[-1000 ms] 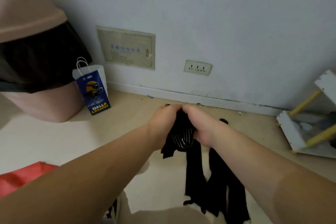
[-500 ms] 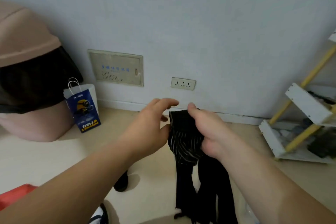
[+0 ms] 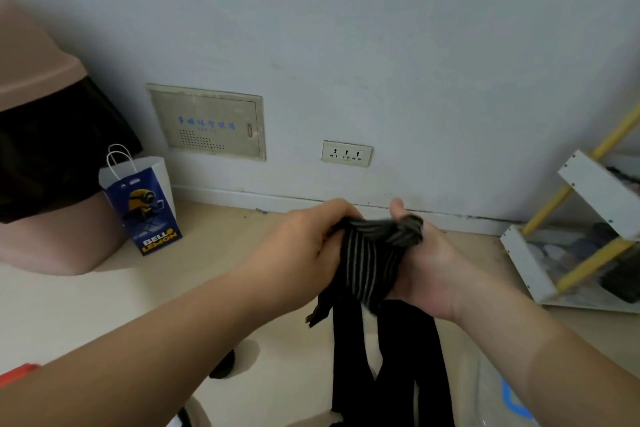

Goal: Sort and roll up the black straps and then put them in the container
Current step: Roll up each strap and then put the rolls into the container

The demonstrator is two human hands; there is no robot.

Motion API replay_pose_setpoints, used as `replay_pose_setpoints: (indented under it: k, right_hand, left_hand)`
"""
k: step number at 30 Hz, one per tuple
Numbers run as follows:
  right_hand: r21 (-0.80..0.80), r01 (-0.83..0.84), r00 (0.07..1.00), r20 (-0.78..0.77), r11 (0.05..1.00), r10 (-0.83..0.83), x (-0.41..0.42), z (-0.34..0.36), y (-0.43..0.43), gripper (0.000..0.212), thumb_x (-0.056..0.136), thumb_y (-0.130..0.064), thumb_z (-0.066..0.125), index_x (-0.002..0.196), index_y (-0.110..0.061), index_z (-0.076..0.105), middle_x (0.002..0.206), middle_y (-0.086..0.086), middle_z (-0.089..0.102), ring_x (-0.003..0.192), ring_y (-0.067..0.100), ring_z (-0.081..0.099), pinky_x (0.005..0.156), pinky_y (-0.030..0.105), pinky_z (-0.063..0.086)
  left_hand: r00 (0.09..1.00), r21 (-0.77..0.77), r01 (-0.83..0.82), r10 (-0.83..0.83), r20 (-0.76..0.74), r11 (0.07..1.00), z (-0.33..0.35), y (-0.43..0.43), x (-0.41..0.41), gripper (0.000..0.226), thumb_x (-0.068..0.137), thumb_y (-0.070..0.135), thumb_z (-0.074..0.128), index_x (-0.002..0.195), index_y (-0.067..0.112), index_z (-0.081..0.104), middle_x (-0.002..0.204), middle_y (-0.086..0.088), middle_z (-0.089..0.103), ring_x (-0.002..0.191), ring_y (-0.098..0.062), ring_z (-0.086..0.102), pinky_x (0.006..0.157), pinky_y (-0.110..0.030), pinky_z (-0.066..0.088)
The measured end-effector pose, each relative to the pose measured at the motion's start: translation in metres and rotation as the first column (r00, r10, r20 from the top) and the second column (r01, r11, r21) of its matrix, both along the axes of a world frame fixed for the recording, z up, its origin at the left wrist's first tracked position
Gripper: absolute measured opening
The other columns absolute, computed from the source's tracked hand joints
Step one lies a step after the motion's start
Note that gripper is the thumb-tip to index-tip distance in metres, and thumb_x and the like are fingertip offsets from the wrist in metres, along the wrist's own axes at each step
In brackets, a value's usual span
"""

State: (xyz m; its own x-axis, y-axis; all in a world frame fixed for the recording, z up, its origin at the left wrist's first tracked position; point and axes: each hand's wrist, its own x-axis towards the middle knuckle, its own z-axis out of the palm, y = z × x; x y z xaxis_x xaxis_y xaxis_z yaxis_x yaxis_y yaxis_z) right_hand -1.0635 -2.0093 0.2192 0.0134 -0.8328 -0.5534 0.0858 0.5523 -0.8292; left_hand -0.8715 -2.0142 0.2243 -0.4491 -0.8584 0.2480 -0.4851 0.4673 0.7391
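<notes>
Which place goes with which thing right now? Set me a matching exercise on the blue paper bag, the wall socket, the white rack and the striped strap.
Things:
1. blue paper bag
2. wall socket
3. white rack
4. striped strap

Places:
a. set low in the wall
b. held between the left hand and the right hand
c. standing on the floor beside the pink bin
d. at the right edge of the view

Pairs: 1-c, 2-a, 3-d, 4-b
</notes>
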Motion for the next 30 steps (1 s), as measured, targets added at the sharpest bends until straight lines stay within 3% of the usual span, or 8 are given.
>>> replay_pose_setpoints:
  k: [3, 6, 10, 14, 17, 20, 24, 30]
  right_hand:
    - [-0.092, 0.001, 0.997, -0.082, 0.996, -0.009, -0.001, -0.006, -0.005, 0.060, 0.111, -0.057, 0.033, 0.102, -0.013, 0.073, 0.083, 0.010, 0.075, 0.067, 0.025, 0.070, 0.063, 0.037, 0.054]
    - [-0.228, -0.009, 0.982, -0.185, 0.974, -0.034, -0.001, -0.012, -0.010, 0.033, 0.104, -0.011, 0.044, 0.098, -0.014, 0.076, 0.087, 0.006, 0.077, 0.074, 0.019, 0.072, 0.072, 0.039, 0.054]
    - [-0.337, 0.015, 0.997, -0.063, 0.941, -0.038, 0.004, -0.003, -0.008, 0.051, 0.091, 0.015, 0.039, 0.102, -0.010, 0.081, 0.094, 0.009, 0.081, 0.078, 0.017, 0.074, 0.063, 0.026, 0.057]
    - [-0.409, 0.011, 1.000, -0.009, 0.913, -0.016, 0.009, 0.004, -0.004, 0.039, 0.094, 0.011, 0.050, 0.106, -0.010, 0.081, 0.097, 0.015, 0.081, 0.082, 0.022, 0.076, 0.065, 0.030, 0.059]
    - [-0.412, 0.013, 1.000, -0.020, 0.911, -0.023, 0.012, 0.007, 0.000, 0.024, 0.098, 0.000, 0.063, 0.109, -0.014, 0.079, 0.095, 0.016, 0.081, 0.079, 0.025, 0.076, 0.068, 0.035, 0.059]
    - [-0.390, 0.039, 0.999, 0.007, 0.920, -0.040, 0.015, 0.008, 0.003, 0.025, 0.099, -0.002, 0.064, 0.101, -0.020, 0.081, 0.089, 0.015, 0.080, 0.071, 0.023, 0.072, 0.064, 0.033, 0.056]
    - [-0.337, 0.105, 0.987, 0.148, 0.936, -0.057, 0.016, 0.009, 0.005, 0.030, 0.097, -0.001, 0.065, 0.097, -0.025, 0.083, 0.094, 0.020, 0.075, 0.078, 0.031, 0.069, 0.077, 0.042, 0.051]
    - [-0.315, 0.143, 0.959, 0.277, 0.938, -0.053, 0.012, 0.012, 0.006, 0.034, 0.082, 0.002, 0.066, 0.101, -0.022, 0.081, 0.096, 0.016, 0.077, 0.086, 0.033, 0.071, 0.079, 0.042, 0.052]
  left_hand:
    - [0.976, 0.181, -0.077, 0.111, -0.185, 0.981, 0.000, -0.010, 0.000, 0.024, 0.105, 0.004, 0.051, 0.098, 0.021, 0.066, 0.068, 0.011, 0.066, 0.058, -0.002, 0.054, 0.058, -0.020, 0.045]
    - [0.934, 0.318, -0.095, 0.195, -0.299, 0.943, -0.001, -0.014, -0.002, 0.021, 0.106, 0.001, 0.052, 0.101, 0.011, 0.069, 0.079, 0.003, 0.077, 0.069, -0.007, 0.067, 0.065, -0.028, 0.056]
    - [0.907, 0.403, -0.113, 0.260, -0.332, 0.908, -0.003, -0.013, -0.005, 0.021, 0.107, 0.004, 0.054, 0.105, 0.014, 0.073, 0.089, -0.003, 0.081, 0.078, -0.012, 0.074, 0.067, -0.027, 0.058]
    - [0.881, 0.469, -0.098, 0.296, -0.370, 0.878, 0.000, -0.011, -0.004, 0.023, 0.105, 0.006, 0.056, 0.109, 0.022, 0.072, 0.090, -0.006, 0.081, 0.079, -0.021, 0.077, 0.074, -0.040, 0.062]
    - [0.871, 0.509, -0.064, 0.297, -0.392, 0.859, 0.006, -0.008, -0.002, 0.028, 0.105, 0.006, 0.056, 0.111, 0.027, 0.073, 0.088, -0.006, 0.081, 0.073, -0.017, 0.076, 0.064, -0.031, 0.059]
    - [0.864, 0.527, -0.032, 0.289, -0.413, 0.849, 0.013, -0.004, -0.002, 0.034, 0.105, 0.005, 0.050, 0.114, 0.028, 0.073, 0.089, -0.004, 0.081, 0.071, -0.013, 0.074, 0.060, -0.022, 0.054]
    - [0.840, 0.534, -0.003, 0.292, -0.458, 0.846, 0.020, 0.001, 0.000, 0.050, 0.102, -0.004, 0.042, 0.120, 0.032, 0.073, 0.079, -0.002, 0.078, 0.063, -0.012, 0.067, 0.058, -0.023, 0.053]
    - [0.783, 0.563, 0.058, 0.313, -0.538, 0.825, 0.020, 0.003, -0.001, 0.047, 0.101, -0.008, 0.046, 0.098, 0.019, 0.084, 0.100, -0.008, 0.082, 0.085, -0.021, 0.075, 0.082, -0.038, 0.061]
